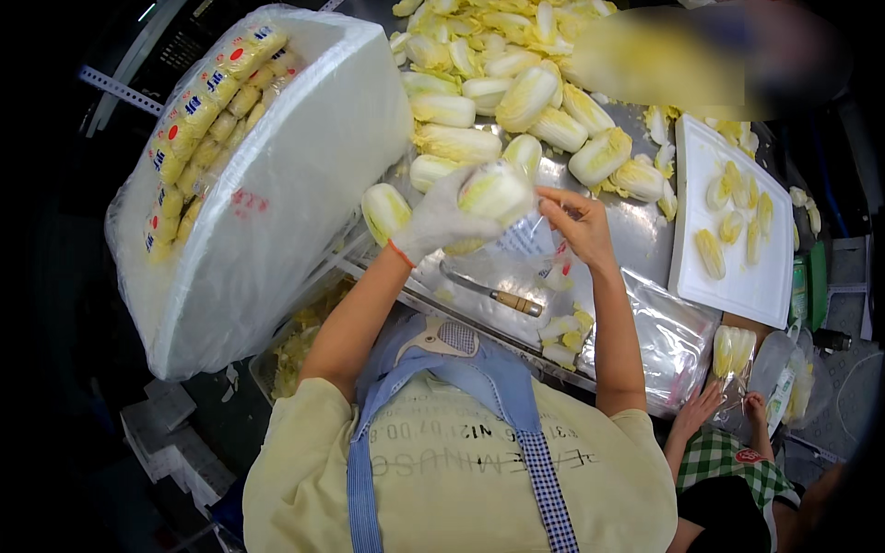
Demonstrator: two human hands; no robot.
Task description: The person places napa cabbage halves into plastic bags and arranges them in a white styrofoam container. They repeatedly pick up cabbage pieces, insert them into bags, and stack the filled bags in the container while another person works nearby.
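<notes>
My left hand (435, 214), in a white glove, grips a trimmed napa cabbage (499, 192) above the metal table. A clear plastic bag (531, 238) with printing hangs at the cabbage's right end; how far it covers the cabbage is hard to tell. My bare right hand (582, 222) pinches the edge of that bag between thumb and fingers. Below my hands, a curved knife with a wooden handle (516, 302) lies on the table. Another napa cabbage (386, 211) rests just left of my gloved hand.
Several napa cabbages (529, 98) are heaped at the back. To the left stands a plastic-lined foam box (304, 186) holding bagged cabbages (207, 117). Clear bags (657, 339) and a white tray with small hearts (743, 294) lie right. A co-worker's hands (698, 409) touch a packed bag.
</notes>
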